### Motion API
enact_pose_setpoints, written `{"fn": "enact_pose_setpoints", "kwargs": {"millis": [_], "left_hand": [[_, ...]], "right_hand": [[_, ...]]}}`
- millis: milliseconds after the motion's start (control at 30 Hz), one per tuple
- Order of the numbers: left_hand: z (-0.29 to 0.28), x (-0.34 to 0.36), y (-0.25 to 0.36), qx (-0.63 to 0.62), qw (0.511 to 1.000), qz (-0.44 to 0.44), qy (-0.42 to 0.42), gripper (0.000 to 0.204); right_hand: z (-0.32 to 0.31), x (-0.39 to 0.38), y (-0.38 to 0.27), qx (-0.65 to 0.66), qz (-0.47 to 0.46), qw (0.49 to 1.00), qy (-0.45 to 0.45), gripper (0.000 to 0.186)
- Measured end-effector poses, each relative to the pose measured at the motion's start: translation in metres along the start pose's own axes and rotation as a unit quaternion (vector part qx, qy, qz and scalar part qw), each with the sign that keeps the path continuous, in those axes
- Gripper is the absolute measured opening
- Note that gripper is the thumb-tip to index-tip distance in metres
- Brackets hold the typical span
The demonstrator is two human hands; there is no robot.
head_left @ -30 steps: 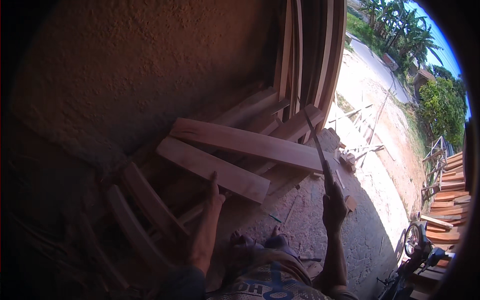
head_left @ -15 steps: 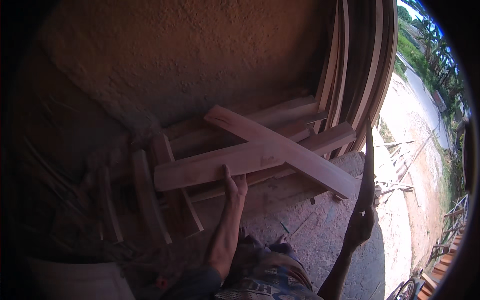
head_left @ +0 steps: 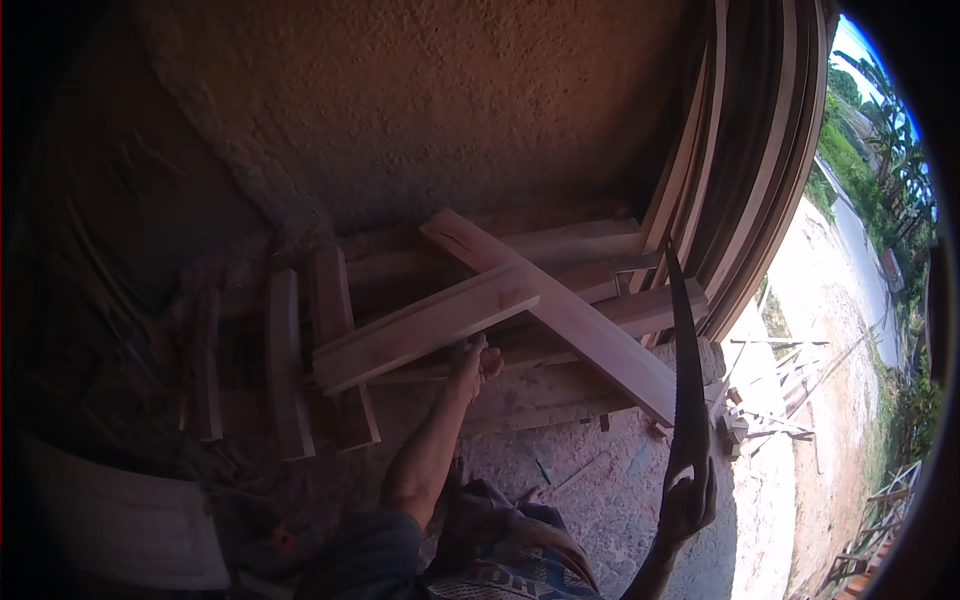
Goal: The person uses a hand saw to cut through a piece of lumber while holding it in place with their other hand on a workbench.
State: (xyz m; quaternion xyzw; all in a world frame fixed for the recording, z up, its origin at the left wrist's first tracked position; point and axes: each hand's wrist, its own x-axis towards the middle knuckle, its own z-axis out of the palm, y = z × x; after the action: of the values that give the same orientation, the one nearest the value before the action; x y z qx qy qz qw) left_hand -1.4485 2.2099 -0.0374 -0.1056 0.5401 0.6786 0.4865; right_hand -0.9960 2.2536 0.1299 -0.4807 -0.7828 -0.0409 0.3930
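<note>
The left hand [head_left: 474,362] grips a pale flat wooden plank [head_left: 425,325]; the right hand [head_left: 688,500] grasps a long dark handsaw [head_left: 685,370] upright beside it. Lift evenly.

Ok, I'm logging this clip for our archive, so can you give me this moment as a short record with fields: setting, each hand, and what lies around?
setting: shaded spot by a rough plastered wall, sunlit ground to the right
left hand: raised to the lower edge of a pale plank, touching it
right hand: gripping the handle of a handsaw, blade pointing up
plank pile: a long board lies crossed under the pale plank, more planks beneath
leaning stock: long boards stand against the wall at right
ground: rough concrete with wood offcuts
</note>
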Motion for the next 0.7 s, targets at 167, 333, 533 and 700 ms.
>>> {"fn": "enact_pose_setpoints", "kwargs": {"millis": [167, 333, 533, 700], "left_hand": [[-0.003, -0.008, 0.016, 0.401, 0.790, 0.448, 0.118, 0.049], [0.006, 0.022, 0.059, 0.613, 0.523, 0.497, 0.322, 0.063], [0.112, 0.033, 0.016, 0.684, 0.497, 0.497, -0.193, 0.057], [0.093, 0.025, -0.005, 0.592, 0.576, 0.531, -0.188, 0.058]], "right_hand": [[0.023, 0.003, -0.001, 0.124, -0.036, 0.992, -0.013, 0.037], [0.027, 0.018, -0.023, 0.123, -0.050, 0.990, -0.050, 0.033], [0.045, 0.035, -0.053, 0.106, -0.055, 0.991, -0.060, 0.030], [0.064, 0.051, -0.079, 0.103, -0.031, 0.990, -0.086, 0.049]]}}
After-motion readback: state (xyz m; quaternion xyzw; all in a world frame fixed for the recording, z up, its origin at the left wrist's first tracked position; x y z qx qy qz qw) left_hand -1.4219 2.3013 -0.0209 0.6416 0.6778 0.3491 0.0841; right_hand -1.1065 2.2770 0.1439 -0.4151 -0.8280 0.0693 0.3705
